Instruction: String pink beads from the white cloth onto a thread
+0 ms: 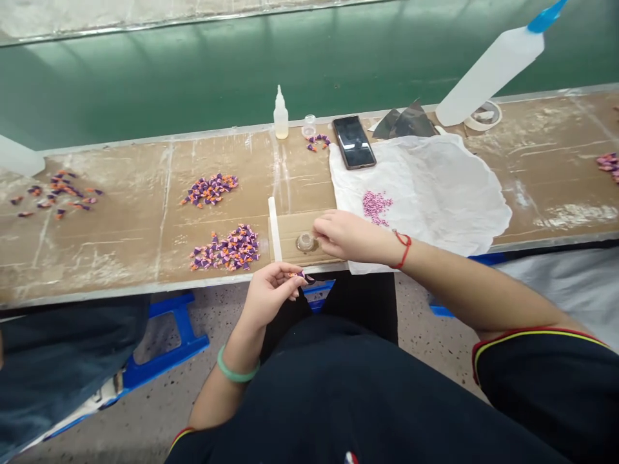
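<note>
At the table's front edge, my left hand (267, 295) pinches a small purple and orange piece (298, 274) between thumb and fingers. My right hand (349, 237) is closed, fingertips together, just right of a small round pot (305, 242); whatever is in the fingers is too small or hidden to make out. The pot sits on a piece of cardboard (290, 223), with a white strip (274, 229) along its left side. Left of the strip lies a pile of purple, pink and orange pieces (229, 248). Beyond my right hand, tiny pink beads (376, 205) lie on a white sheet (435, 187).
Another pile (210, 191) and scattered pieces (65, 188) lie to the left. At the back stand a small dropper bottle (281, 116), a phone (354, 142), a tape roll (485, 116) and a large leaning bottle (491, 74). Blue stools (181, 328) are below.
</note>
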Available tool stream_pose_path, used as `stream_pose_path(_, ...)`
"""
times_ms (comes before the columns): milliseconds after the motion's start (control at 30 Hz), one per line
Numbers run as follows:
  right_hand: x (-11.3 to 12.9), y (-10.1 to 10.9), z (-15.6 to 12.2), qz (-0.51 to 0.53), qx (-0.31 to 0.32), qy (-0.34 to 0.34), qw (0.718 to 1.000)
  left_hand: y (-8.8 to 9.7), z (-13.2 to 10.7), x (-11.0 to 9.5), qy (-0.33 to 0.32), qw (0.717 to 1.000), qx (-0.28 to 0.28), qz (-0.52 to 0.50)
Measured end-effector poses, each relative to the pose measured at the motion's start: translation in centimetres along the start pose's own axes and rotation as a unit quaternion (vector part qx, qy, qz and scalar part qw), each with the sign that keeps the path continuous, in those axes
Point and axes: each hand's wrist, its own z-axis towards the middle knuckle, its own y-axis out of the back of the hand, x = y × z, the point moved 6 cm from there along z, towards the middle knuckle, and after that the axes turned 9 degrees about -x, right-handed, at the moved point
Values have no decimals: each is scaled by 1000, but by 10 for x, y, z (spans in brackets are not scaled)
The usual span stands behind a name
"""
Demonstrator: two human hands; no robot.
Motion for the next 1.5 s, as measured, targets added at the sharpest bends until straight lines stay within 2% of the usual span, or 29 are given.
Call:
stream_pose_path(233, 6, -7, 13, -108, 50, 54, 991, 4, 1, 9, 13, 999, -15, -28)
stream_pose_path(633, 10, -12, 19, -139, 95, 65, 984, 9, 4, 16, 13, 999, -16, -37)
stream_pose_path(767, 13, -2, 18, -127, 69, 57, 988, 8, 2, 10, 2, 999, -12, -47)
stream_pose_path(900, 15, 15, 13, -77, 6, 30, 997, 5, 2, -2, -20, 995, -11, -94)
stream_pose_path(967, 13, 19, 9, -35, -4, 0, 999, 2, 1, -8, -25, 993, -6, -120)
stream_pose_path(1067, 14, 23, 0, 139, -3, -63, 988, -5, -1, -18, -23, 987, 11, -156)
stream_pose_path(1100, 17, 24, -4, 231, 0, -85, 969, -7, -2, -22, -22, 985, 14, -168)
stream_pose_path(1167, 26, 26, -12, 404, 13, -128, 906, -11, -5, -28, -23, 982, 18, -188)
stream_pose_path(1233, 37, 30, -19, 497, 29, -155, 853, -15, -10, -34, -28, 979, 24, -202)
stream_pose_path(1267, 42, 32, -22, 508, 34, -158, 846, -17, -13, -36, -32, 977, 30, -207)
stream_pose_path(1500, 60, 53, -30, 428, -12, -104, 897, -23, -26, -47, -48, 977, 51, -201)
